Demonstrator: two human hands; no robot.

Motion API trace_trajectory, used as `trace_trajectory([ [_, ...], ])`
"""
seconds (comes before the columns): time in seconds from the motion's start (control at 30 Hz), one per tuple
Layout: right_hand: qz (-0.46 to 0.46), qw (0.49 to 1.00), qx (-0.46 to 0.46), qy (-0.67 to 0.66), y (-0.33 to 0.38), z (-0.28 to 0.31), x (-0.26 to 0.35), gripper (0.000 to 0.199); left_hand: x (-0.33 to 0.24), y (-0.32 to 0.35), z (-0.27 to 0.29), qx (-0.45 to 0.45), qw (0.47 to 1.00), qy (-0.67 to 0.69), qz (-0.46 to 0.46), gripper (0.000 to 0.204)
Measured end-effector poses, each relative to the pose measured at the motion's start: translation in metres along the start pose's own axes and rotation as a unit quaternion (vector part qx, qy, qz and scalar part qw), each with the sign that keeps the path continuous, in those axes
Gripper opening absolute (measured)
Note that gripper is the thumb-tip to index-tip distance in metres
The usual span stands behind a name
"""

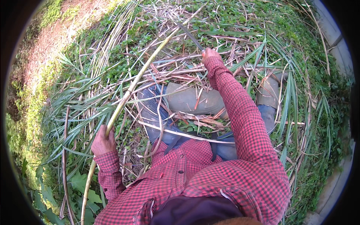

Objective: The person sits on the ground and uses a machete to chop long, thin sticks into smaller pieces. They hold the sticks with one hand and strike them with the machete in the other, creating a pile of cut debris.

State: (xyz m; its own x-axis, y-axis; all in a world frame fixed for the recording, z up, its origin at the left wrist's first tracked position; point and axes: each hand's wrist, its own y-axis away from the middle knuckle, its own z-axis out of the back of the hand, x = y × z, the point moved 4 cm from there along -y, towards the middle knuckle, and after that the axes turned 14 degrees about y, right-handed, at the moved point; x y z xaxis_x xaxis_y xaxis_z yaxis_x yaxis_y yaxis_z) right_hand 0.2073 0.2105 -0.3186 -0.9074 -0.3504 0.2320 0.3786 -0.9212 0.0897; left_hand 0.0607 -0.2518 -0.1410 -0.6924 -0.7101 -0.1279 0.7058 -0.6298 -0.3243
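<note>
My left hand (104, 141) is closed around a long pale yellow-green cane stalk (139, 74), which slants from the lower left up to the far middle. My right hand (211, 54) is closed on the handle of a knife, its fingers wrapped round it. The knife's grey blade (190, 35) points up and left, its tip close to the upper part of the stalk. Whether the tip touches the stalk I cannot tell. Both sleeves are red and black checked.
Folded in front of me are my legs in blue trousers and olive boots (195, 99), strewn with dry strips. A bundle of thin stalks (108, 47) lies at the left. Long green leaves (287, 75) spread at the right, beside a grey concrete edge (339, 52).
</note>
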Motion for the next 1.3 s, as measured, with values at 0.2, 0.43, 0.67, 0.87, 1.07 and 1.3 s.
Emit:
trace_trajectory([
  [0.2,0.039,0.999,0.007,0.026,0.011,0.008,-0.016,0.037,-0.006,-0.007,0.015,-0.041,0.999,-0.021,-0.002,0.024],
  [0.43,0.036,0.997,0.021,-0.067,0.077,-0.006,-0.020,0.034,0.011,-0.058,0.052,-0.123,0.985,-0.108,-0.047,0.025],
  [0.67,-0.056,0.979,0.125,-0.153,0.104,-0.091,-0.116,0.051,0.021,-0.100,0.113,-0.118,0.984,-0.121,0.050,0.033],
  [0.87,-0.089,0.944,0.215,-0.233,0.106,-0.093,-0.113,0.067,0.038,-0.101,0.123,-0.093,0.989,-0.077,0.080,0.038],
  [1.07,-0.055,0.946,0.138,-0.287,0.100,-0.106,-0.121,0.064,0.056,-0.091,0.118,-0.126,0.987,-0.060,0.085,0.037],
  [1.3,-0.092,0.933,0.204,-0.283,0.107,-0.102,-0.121,0.056,0.074,-0.090,0.133,-0.168,0.980,-0.054,0.090,0.041],
])
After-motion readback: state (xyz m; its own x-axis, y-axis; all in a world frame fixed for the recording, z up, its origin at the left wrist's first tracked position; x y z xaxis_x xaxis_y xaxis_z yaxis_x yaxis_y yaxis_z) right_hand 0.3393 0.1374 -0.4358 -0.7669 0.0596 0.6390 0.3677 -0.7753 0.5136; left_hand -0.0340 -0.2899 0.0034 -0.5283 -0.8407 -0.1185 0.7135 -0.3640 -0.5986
